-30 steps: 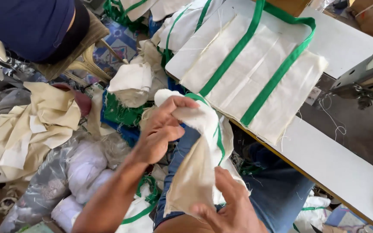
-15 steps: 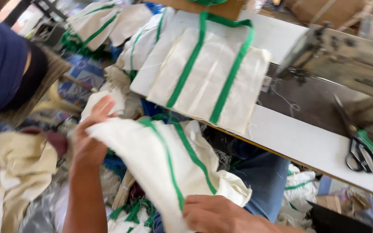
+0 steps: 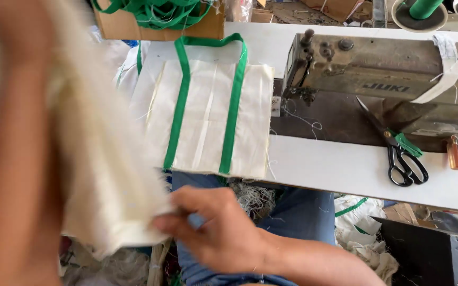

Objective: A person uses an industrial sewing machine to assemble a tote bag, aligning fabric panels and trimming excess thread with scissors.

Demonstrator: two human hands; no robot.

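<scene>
Left of the sewing machine [image 3: 388, 69], close to the lens, the left hand [image 3: 11, 47] is blurred; its grip cannot be told. A cream cloth piece [image 3: 107, 180] hangs from it, below the counter [image 3: 345, 169] edge. The right hand [image 3: 213, 225] pinches the cloth's lower hem. Judged soft, light and limp, it is best held at hems or corners. A finished green-strapped bag [image 3: 208, 116] lies flat beside the machine; scissors [image 3: 401, 153] rest in front of it.
</scene>
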